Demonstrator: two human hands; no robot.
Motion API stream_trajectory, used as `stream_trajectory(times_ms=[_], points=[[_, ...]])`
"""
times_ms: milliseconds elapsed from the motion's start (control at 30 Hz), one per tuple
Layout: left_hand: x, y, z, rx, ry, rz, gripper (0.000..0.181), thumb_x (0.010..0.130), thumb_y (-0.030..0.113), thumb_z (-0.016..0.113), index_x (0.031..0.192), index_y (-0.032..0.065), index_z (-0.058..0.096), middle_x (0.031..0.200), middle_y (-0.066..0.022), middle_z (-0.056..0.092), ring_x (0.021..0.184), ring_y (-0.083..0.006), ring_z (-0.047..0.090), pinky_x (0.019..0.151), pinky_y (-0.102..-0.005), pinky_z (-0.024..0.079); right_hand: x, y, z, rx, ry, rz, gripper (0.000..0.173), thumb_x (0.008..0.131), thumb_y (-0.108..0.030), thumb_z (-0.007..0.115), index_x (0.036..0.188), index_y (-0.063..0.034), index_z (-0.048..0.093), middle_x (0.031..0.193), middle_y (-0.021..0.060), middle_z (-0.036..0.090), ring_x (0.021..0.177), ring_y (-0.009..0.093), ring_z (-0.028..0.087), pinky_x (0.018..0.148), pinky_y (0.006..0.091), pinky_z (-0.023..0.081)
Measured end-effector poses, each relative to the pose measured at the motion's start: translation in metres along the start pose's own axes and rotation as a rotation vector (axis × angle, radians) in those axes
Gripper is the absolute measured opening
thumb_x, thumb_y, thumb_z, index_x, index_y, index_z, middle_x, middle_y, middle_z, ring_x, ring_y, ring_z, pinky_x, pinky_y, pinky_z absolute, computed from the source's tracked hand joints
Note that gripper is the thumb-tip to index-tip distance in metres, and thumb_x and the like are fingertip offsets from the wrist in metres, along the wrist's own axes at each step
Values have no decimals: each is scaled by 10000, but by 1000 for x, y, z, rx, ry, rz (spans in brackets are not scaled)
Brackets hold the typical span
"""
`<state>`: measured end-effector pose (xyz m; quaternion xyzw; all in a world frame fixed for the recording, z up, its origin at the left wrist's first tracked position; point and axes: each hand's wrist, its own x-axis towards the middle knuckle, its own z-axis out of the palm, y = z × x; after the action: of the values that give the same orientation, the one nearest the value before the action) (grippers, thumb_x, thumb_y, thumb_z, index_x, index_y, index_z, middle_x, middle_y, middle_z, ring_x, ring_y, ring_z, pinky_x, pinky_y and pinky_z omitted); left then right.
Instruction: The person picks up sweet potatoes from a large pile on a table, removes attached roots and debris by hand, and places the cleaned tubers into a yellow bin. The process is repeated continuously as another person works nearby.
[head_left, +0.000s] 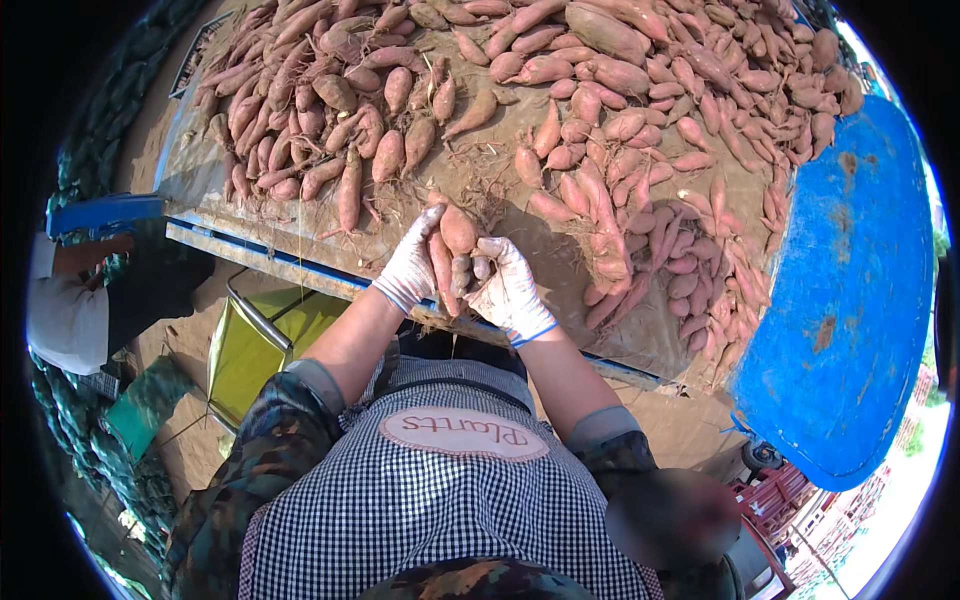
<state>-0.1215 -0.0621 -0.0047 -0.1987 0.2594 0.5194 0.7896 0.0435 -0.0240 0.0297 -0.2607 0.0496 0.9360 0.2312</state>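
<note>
Over the near edge of a soil-strewn truck bed (517, 214), my left hand (411, 261) and my right hand (512, 292) meet around a small bunch of sweet potatoes. Both wear white knit gloves with dirty fingertips. A rounded sweet potato (457, 229) is on top, and a slim one (442, 271) hangs below it against my left fingers. My right fingers curl in from the other side and touch the bunch. How the pieces are shared between the hands is partly hidden. Loose roots and soil lie just beyond.
Sweet potato heaps lie at the far left (300, 112) and far right (622, 75). Smaller, slender ones (690, 277) are piled at right beside a blue metal panel (832, 300). A yellow-green sack on a metal frame (255, 345) stands below the bed. Another person (71, 307) is at left.
</note>
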Motion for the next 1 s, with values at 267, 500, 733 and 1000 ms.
stream_trajectory(times_ms=[267, 500, 733, 1000], points=[[-11, 4, -2, 53, -28, 56, 579, 918, 554, 589, 1249, 79, 563, 1113, -174, 662, 981, -324, 645, 910, -491, 524, -13, 1, 46, -715, -124, -123, 261, 917, -252, 655, 1032, -24, 709, 814, 77, 708, 760, 134, 651, 653, 254, 500], [-34, 47, -67, 66, 105, 284, 408, 952, 315, 649, 1291, 113, 549, 1173, -161, 621, 1056, -340, 598, 942, -498, 497, 10, -113, -52, -2175, 656, -749, 557, 840, -308, 719, 1319, -81, 547, 1336, 182, 537, 1110, 392, 603, 939, 464, 507], [-22, 16, -44, 39, -23, -30, 456, 938, 305, 662, 1290, 45, 536, 1285, -210, 590, 1166, -350, 578, 1033, -508, 460, 27, -132, -80, -1915, 646, -458, 456, 831, -253, 751, 1189, -11, 607, 1147, 189, 658, 968, 328, 670, 867, 410, 529], [5, 15, -50, 84, -27, -98, 509, 920, 313, 694, 1314, 35, 530, 1227, -194, 614, 1141, -347, 587, 1025, -492, 461, 28, -100, -119, -1622, 656, -569, 425, 827, -201, 793, 1155, 7, 621, 992, 117, 693, 914, 223, 647, 854, 351, 516]])
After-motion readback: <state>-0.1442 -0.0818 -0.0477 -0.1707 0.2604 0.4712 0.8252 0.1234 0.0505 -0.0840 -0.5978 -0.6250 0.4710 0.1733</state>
